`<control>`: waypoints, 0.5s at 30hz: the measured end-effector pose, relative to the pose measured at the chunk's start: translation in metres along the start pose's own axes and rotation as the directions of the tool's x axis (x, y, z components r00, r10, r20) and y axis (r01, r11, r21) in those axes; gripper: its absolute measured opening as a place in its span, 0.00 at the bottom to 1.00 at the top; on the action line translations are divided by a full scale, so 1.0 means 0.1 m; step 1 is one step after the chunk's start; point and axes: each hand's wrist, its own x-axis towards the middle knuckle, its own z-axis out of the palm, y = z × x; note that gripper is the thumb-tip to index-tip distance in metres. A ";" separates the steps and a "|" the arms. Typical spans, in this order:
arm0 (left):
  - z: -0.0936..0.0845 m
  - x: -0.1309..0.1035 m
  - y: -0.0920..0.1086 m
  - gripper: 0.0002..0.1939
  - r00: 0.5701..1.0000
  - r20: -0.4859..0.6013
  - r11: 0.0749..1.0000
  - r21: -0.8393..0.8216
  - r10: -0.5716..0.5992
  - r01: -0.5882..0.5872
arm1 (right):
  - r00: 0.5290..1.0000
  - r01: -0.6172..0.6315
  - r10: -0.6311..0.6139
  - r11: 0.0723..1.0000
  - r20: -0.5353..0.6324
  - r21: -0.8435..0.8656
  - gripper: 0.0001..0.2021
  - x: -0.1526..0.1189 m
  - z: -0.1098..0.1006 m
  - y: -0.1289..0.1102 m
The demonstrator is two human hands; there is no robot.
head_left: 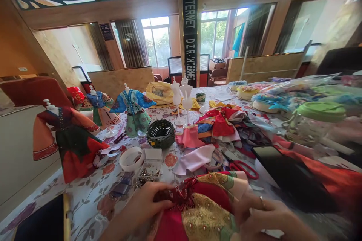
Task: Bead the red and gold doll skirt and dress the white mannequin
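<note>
A small doll garment in red, gold-patterned and green cloth with beads lies spread in front of me at the table's near edge. My left hand pinches its gathered dark red part between thumb and fingers. At the garment's right side, my right hand, wearing a ring and slightly blurred, has its fingers curled closed on the cloth; the fingertips are partly hidden. Just beyond the garment are red-handled scissors, a pale pink cloth piece and a clear box of small beads.
Dressed doll forms stand at left. Bare white forms rise behind a dark woven basket. Tape roll, fabric scrap pile, black phone, green-lidded jar and a dark-screened device share the floral tablecloth.
</note>
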 end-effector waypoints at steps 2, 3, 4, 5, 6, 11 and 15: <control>0.01 0.00 0.01 0.12 0.999 0.047 0.988 -0.152 -0.006 0.014 | 0.999 0.023 -0.025 0.999 -0.048 -0.029 0.06 -0.02 -0.09 0.00; 0.02 0.00 0.02 0.11 0.998 0.067 0.970 -0.242 -0.017 0.033 | 0.996 0.016 -0.020 0.999 -0.089 -0.044 0.06 -0.04 -0.13 0.01; 0.02 0.00 0.03 0.11 0.996 0.085 0.942 -0.330 -0.035 0.062 | 0.990 0.004 -0.012 0.998 -0.138 -0.059 0.06 -0.05 -0.17 0.02; 0.02 -0.01 0.05 0.12 0.993 0.100 0.907 -0.411 -0.058 0.094 | 0.980 -0.014 0.000 0.997 -0.197 -0.073 0.05 -0.06 -0.21 0.03; 0.02 -0.02 0.08 0.13 0.990 0.114 0.865 -0.486 -0.077 0.124 | 0.967 -0.030 0.008 0.996 -0.255 -0.084 0.05 -0.08 -0.25 0.05; 0.02 -0.07 0.25 0.16 0.981 0.187 0.611 -0.772 -0.042 0.173 | 0.861 -0.139 0.086 0.988 -0.501 -0.069 0.06 -0.09 -0.37 0.10; -0.03 -0.09 0.45 0.17 0.978 0.202 0.643 -0.744 -0.043 0.182 | 0.783 -0.274 0.199 0.961 -0.590 -0.041 0.07 -0.09 -0.40 0.08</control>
